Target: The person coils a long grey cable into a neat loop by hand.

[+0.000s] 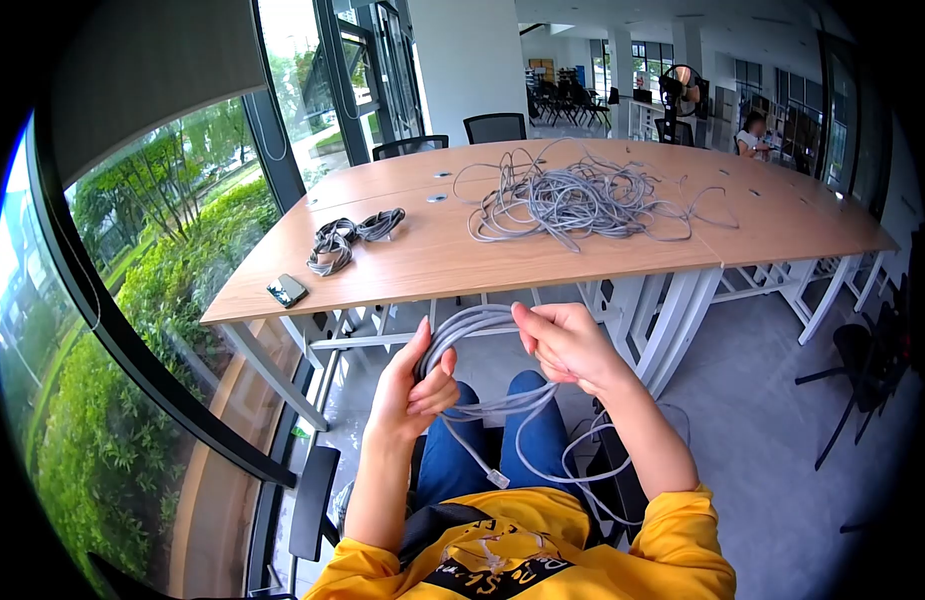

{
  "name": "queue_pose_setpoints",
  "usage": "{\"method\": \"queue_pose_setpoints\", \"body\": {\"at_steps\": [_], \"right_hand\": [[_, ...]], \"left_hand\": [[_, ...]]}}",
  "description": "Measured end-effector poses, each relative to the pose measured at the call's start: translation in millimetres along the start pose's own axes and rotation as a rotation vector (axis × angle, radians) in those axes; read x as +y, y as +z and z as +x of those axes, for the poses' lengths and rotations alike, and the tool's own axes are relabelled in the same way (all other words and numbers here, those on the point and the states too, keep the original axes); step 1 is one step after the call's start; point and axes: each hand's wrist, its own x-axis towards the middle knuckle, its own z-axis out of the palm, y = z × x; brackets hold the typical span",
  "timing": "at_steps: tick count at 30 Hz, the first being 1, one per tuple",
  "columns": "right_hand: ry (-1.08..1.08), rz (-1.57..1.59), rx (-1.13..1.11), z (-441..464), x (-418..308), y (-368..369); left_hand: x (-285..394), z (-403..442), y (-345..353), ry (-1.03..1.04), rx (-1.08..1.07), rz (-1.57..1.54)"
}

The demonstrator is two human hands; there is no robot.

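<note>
A grey network cable (474,320) is wound in loose loops between my two hands, above my lap. My left hand (414,385) is closed round the left side of the coil. At the upper right of the loops, my right hand (562,345) pinches the cable between thumb and fingers. One end with a clear plug (497,479) dangles below the coil over my legs. More of the cable trails down to the right, past my knee and beside the chair. Part of the coil is hidden behind my fingers.
On the wooden table (402,270) lie a big tangle of grey cable (592,200), a tied bundle of cable (334,245) and a small dark device (287,290). Chairs (494,127) stand behind it. A fan (682,90) and a seated person (750,135) are farther back. Windows line the left.
</note>
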Motion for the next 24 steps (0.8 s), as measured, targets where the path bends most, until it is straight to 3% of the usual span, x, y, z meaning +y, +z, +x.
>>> {"method": "queue_pose_setpoints", "body": {"at_steps": [5,12,19,24], "right_hand": [[-0.013,-0.158,-0.025,-0.4,0.3,-5.2],[-0.015,-0.204,-0.066,-1.1,0.5,-0.6],[-0.164,-0.071,0.029,-4.2,-7.4,4.8],[-0.244,-0.086,0.104,2.1,0.5,14.9]], "left_hand": [[1.8,-2.9,1.8,-0.041,0.065,0.174],[2.9,-7.1,-3.1,-0.057,0.036,0.174],[2.2,-2.1,7.9,-0.03,-0.168,0.007],[3.1,-4.5,15.8,0.038,-0.033,0.08]]}}
